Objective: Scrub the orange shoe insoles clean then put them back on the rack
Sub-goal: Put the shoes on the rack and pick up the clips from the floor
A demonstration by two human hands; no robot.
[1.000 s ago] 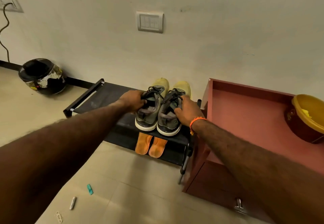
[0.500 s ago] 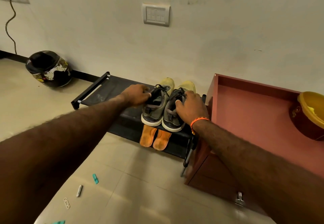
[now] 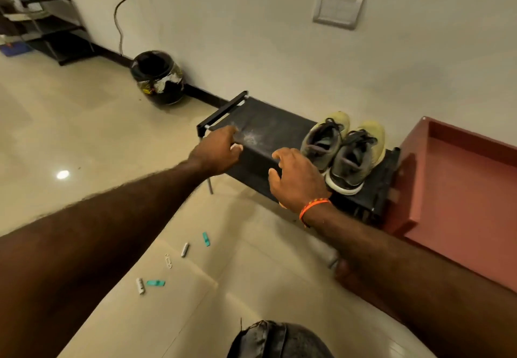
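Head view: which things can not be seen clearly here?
- Orange insoles: hidden in the head view, behind the right hand and the rack top.
- Left hand: fingertips blurred against the rack edge, so its grip is unclear.
- Wall switch: blurred.

shoes on rack right end; helmet left of rack

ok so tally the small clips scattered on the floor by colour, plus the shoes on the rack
teal clips: 2
white clips: 3
shoes on the black rack: 2
total: 7
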